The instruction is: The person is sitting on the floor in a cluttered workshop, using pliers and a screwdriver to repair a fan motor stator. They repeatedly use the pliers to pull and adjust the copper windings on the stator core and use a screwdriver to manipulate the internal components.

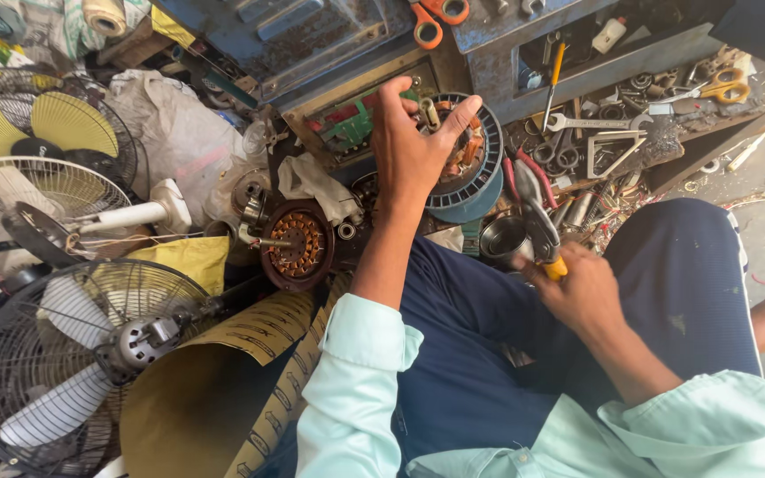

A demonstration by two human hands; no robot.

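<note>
The left hand (413, 150) gripped the round motor core (469, 164); the right hand (577, 288) held yellow-handled pliers (537, 221).

1 head-worn camera looks steeply down and forward from close above the person's lap; dark blue trousers (489, 327) fill the lower frame, and beyond the fingers (418, 97) of the left hand (411, 150) lies a cluttered blue metal workbench (524, 66).
</note>
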